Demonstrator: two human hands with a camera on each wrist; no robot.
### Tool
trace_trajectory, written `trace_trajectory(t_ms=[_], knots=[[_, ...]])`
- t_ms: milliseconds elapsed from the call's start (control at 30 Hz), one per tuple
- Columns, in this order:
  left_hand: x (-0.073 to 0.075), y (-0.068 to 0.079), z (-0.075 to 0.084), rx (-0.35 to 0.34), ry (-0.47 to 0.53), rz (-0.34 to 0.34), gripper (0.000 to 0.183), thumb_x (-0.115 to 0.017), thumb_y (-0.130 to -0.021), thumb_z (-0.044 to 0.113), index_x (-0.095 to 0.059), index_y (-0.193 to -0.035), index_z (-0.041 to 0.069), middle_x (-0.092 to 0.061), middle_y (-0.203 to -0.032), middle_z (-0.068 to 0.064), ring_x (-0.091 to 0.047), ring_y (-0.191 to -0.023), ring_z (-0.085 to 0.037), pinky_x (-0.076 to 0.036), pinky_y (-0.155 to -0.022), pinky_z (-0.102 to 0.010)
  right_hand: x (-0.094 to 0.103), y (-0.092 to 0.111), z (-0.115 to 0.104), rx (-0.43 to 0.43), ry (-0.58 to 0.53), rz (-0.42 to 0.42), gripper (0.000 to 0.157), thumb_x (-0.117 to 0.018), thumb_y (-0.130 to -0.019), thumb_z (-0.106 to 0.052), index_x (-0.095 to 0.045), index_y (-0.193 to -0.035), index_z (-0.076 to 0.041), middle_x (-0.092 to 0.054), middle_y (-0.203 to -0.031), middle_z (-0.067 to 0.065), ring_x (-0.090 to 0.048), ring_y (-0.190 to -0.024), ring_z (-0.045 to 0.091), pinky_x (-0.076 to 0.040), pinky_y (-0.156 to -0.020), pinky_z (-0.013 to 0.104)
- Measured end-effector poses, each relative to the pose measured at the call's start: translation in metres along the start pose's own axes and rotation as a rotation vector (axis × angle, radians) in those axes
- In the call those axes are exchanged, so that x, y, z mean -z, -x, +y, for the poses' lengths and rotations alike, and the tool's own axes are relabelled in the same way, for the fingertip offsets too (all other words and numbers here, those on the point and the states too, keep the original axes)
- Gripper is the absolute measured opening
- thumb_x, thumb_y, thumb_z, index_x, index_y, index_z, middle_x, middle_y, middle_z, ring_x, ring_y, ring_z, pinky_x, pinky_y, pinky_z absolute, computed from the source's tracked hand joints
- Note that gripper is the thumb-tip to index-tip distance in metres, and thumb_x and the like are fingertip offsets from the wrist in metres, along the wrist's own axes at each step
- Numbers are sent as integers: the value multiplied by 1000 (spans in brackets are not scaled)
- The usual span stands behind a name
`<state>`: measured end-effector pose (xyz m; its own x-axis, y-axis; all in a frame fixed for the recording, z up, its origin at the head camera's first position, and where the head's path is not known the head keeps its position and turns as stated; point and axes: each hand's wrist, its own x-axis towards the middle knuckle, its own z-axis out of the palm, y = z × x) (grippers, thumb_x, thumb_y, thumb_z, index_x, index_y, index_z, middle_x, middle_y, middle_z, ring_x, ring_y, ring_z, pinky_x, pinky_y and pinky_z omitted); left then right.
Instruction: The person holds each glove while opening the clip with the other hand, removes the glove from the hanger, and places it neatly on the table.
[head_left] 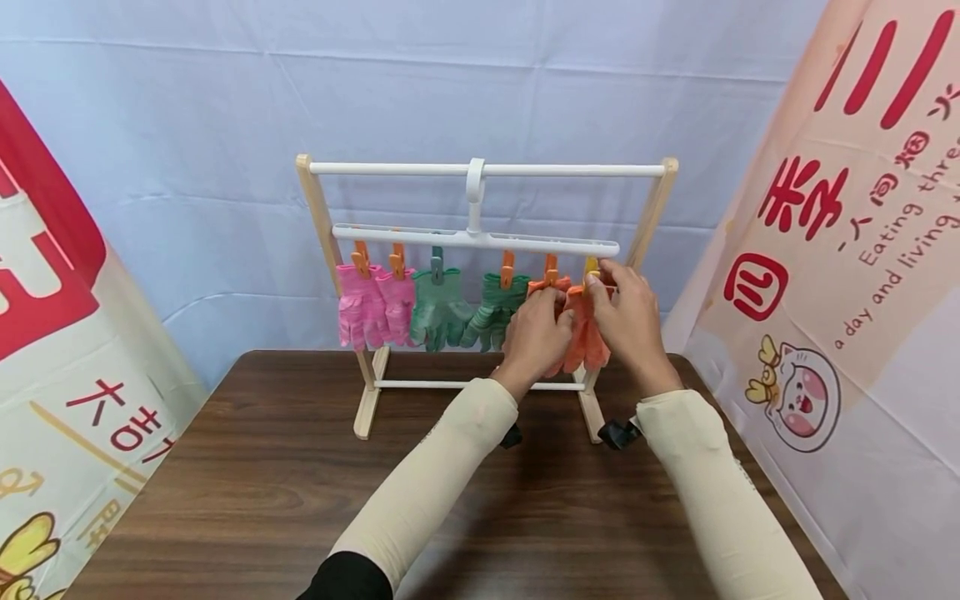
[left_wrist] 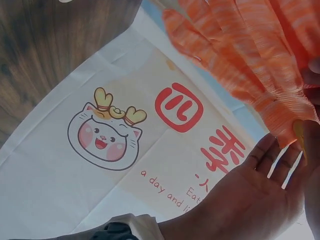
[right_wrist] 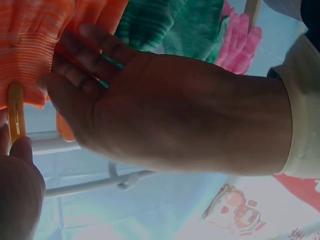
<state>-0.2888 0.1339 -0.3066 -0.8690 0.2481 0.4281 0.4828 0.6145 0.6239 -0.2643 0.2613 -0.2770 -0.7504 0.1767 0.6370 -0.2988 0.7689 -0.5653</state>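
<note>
My right hand [head_left: 630, 321] pinches a yellow clothespin [head_left: 591, 268] at the cuff of the rightmost orange glove [head_left: 587, 337]. In the left wrist view its fingers reach behind the cuff, by the yellow clothespin [left_wrist: 300, 132]. My left hand [head_left: 536, 333] grips the inner edge of that glove, thumb at the cuff, as the right wrist view shows beside the orange knit [right_wrist: 27, 55]. Another orange glove [head_left: 542, 287], partly covered by the left hand, hangs from an orange clothespin [head_left: 551, 268]. The white hanger bar [head_left: 420, 234] runs just above.
Pink gloves [head_left: 362, 308] and green gloves [head_left: 441, 304] hang by clothespins further left. A hook holds the bar on a wood-and-white rack [head_left: 390, 169], standing on a brown table [head_left: 247, 467]. A printed cloth [head_left: 847, 275] hangs at the right.
</note>
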Motion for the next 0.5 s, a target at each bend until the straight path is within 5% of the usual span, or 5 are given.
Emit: trace_trajectory(t_ms=[233, 500], knots=[[-2, 0, 0, 0, 6, 47, 16, -56, -91, 32, -57, -102, 22, -59, -91, 8, -56, -74, -11, -44, -60, -29, 4, 2, 2, -79, -136, -74, 43, -53, -92, -35, -53, -123, -5, -57, -115, 12, -52, -103, 25, -43, -85, 41], [-4, 2, -4, -2, -3, 71, 13, -55, -91, 32, -57, -101, 24, -60, -85, 12, -55, -68, -8, -43, -57, -26, 7, 3, 1, -97, -140, -117, 45, -52, -92, -38, -53, -123, -6, -58, -114, 13, -52, -101, 24, -42, -83, 42]])
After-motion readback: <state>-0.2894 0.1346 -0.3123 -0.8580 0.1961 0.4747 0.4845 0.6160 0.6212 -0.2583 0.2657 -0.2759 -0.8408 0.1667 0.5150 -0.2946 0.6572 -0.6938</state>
